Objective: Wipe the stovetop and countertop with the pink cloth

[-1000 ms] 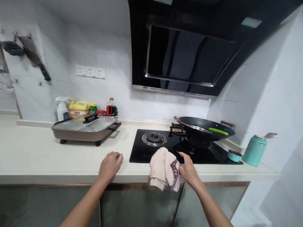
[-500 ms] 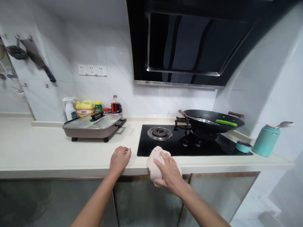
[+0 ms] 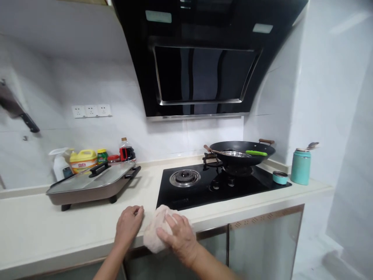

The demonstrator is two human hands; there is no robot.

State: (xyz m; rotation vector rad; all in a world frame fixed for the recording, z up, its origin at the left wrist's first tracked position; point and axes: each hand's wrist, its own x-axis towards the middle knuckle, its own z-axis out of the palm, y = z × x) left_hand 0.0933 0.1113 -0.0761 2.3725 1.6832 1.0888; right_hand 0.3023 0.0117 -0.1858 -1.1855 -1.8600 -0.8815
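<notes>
A pale pink cloth is bunched at the front edge of the counter, by the near left corner of the black gas hob. My right hand presses on it with bent fingers and grips it; the palm hides part of the cloth. To its left, my left hand rests on the countertop with the fingers curled in, and nothing shows in it. A small gap separates that hand from the cloth.
An electric pan with a glass lid stands at left, bottles behind it. A black wok holding a green-handled utensil sits on the hob's right. Beyond are a teal lid and teal jar. The range hood hangs above.
The view has tilted up and turned, so the counter and hood appear shifted left and lower. My right hand still grips the cloth at the counter edge. My left hand stays curled on the counter.
</notes>
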